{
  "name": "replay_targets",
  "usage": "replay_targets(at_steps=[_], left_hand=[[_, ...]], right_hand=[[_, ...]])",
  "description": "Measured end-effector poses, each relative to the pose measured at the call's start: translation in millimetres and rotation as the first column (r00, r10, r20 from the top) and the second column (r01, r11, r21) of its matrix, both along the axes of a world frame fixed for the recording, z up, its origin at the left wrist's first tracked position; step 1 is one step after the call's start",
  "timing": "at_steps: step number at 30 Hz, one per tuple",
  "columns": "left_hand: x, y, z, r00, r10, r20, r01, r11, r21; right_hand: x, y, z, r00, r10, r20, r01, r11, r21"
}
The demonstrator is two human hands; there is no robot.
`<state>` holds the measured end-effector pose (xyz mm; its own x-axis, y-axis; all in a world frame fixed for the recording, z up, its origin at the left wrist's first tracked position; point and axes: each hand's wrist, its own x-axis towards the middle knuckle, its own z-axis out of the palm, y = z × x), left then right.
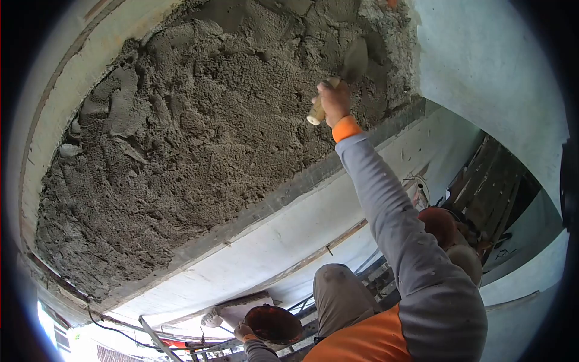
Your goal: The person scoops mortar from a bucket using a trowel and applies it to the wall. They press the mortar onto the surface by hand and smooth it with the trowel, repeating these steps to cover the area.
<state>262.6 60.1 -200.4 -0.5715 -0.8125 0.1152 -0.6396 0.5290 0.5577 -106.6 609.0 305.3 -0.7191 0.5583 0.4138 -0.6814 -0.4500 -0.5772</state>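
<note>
My right hand is raised at full reach, with its fingers wrapped round the pale handle of a trowel. The rounded blade lies against rough, wet grey mortar near the patch's upper right corner. Low in the view, my left hand grips the rim of a dark, round, shallow pan. Shadow inside the pan hides what it contains. Both sleeves are grey with orange cuffs.
A pale concrete border frames the mortar on the left, and a smooth white wall meets it on the right. Below are my bent knee, scaffold-like bars, a dark cable and a round reddish object behind my arm.
</note>
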Motion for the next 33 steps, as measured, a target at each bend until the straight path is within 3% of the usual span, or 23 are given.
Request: replay_targets(at_steps=[1, 2, 4, 5, 7, 8, 10, 11, 13, 15, 17, 18, 20, 22, 23, 24, 25, 26, 27, 28, 30, 31, 33], left_hand=[[-0.5, 5.8, 3.0, 0.995, 0.064, -0.077, -0.058, 0.994, 0.089], [-2.1, 11.4, 6.3, 0.980, 0.134, -0.147, -0.106, 0.977, 0.186], [-4.4, 5.5, -1.1, 0.978, 0.123, -0.170, -0.092, 0.980, 0.176], [-7.2, 3.3, -4.7, 0.976, 0.118, -0.184, -0.086, 0.981, 0.174], [-6.0, 4.8, 1.4, 0.998, -0.046, -0.039, 0.046, 0.999, -0.010], [-4.8, 7.7, 8.4, 0.992, -0.116, 0.044, 0.120, 0.988, -0.094], [-7.3, 11.1, 11.7, 0.998, -0.064, 0.006, 0.065, 0.997, -0.039], [-8.8, 12.8, 13.5, 0.999, -0.026, -0.037, 0.027, 1.000, 0.010], [-7.5, 28.8, 38.6, 0.992, 0.028, -0.119, -0.017, 0.995, 0.094], [-7.2, 19.9, 24.9, 0.991, -0.028, -0.131, 0.035, 0.998, 0.054], [-7.2, 8.5, 7.6, 0.993, -0.067, -0.099, 0.067, 0.998, -0.003], [-7.2, 6.3, 4.7, 0.996, -0.066, -0.052, 0.067, 0.998, 0.007], [-7.8, -1.5, -2.7, 0.997, -0.067, 0.047, 0.066, 0.997, 0.025], [-7.2, -15.0, -28.0, 0.999, -0.031, -0.017, 0.032, 0.998, 0.050], [-6.9, -20.3, -31.5, 0.999, -0.045, -0.017, 0.045, 0.999, 0.023], [-6.0, -16.9, -29.8, 0.998, -0.051, -0.019, 0.051, 0.999, -0.003], [-0.5, -14.7, -29.7, 0.999, -0.045, 0.002, 0.045, 0.999, 0.026], [0.8, 0.4, -0.2, 0.999, -0.029, 0.029, 0.028, 0.998, 0.054], [0.1, 11.7, 15.5, 0.999, 0.028, 0.044, -0.032, 0.996, 0.085], [1.5, 18.4, 27.2, 0.993, 0.104, 0.058, -0.110, 0.987, 0.115], [1.6, 25.6, 44.4, 0.991, 0.126, -0.034, -0.121, 0.985, 0.122], [-2.4, 26.2, 56.9, 0.990, 0.142, -0.018, -0.139, 0.984, 0.113], [-11.6, 20.8, 71.4, 0.967, 0.109, -0.229, -0.083, 0.989, 0.120]], right_hand=[[11.2, -5.7, 3.4, 0.996, 0.063, -0.064, -0.065, 0.998, -0.017], [30.0, -7.4, 11.9, 0.964, 0.232, -0.133, -0.242, 0.968, -0.063], [71.7, -4.9, 35.0, 0.800, 0.526, -0.288, -0.573, 0.813, -0.108], [80.5, -0.8, 41.4, 0.730, 0.578, -0.364, -0.641, 0.764, -0.072], [105.3, 11.4, 56.9, 0.589, 0.663, -0.463, -0.753, 0.658, -0.015], [116.1, 19.1, 65.1, 0.579, 0.651, -0.491, -0.743, 0.670, 0.011], [134.6, 32.6, 79.0, 0.710, 0.515, -0.479, -0.554, 0.829, 0.070], [144.0, 34.5, 87.4, 0.844, 0.324, -0.428, -0.337, 0.940, 0.048], [145.3, 41.9, 98.5, 0.943, -0.099, -0.318, 0.100, 0.995, -0.015], [96.2, 76.7, 97.3, 0.759, -0.571, -0.313, 0.576, 0.813, -0.087], [56.5, 103.1, 89.7, 0.527, -0.836, -0.151, 0.836, 0.542, -0.080], [40.6, 113.8, 74.5, 0.540, -0.841, -0.039, 0.831, 0.525, 0.186], [8.5, 125.6, 39.9, 0.465, -0.869, 0.170, 0.603, 0.451, 0.658], [8.6, 104.6, -16.7, 0.704, -0.662, -0.256, 0.535, 0.258, 0.804], [33.2, 72.7, -38.4, 0.801, -0.556, -0.222, 0.404, 0.229, 0.886], [59.6, 38.1, -61.1, 0.875, -0.459, -0.152, 0.305, 0.280, 0.910], [87.1, 6.5, -77.3, 0.946, -0.255, -0.200, 0.276, 0.311, 0.909], [104.3, -19.4, -109.4, 0.987, -0.120, -0.106, 0.144, 0.383, 0.912], [119.9, -37.0, -142.4, 1.000, -0.004, -0.003, 0.004, 0.354, 0.935], [142.5, -60.8, -165.1, 0.999, 0.045, -0.013, -0.003, 0.326, 0.945], [176.2, -92.5, -205.1, 0.910, 0.271, 0.314, -0.352, 0.105, 0.930], [188.6, -105.1, -230.1, 0.928, 0.297, 0.227, -0.212, -0.079, 0.974], [216.3, -134.5, -259.5, 0.866, 0.347, 0.361, -0.232, -0.361, 0.903]])
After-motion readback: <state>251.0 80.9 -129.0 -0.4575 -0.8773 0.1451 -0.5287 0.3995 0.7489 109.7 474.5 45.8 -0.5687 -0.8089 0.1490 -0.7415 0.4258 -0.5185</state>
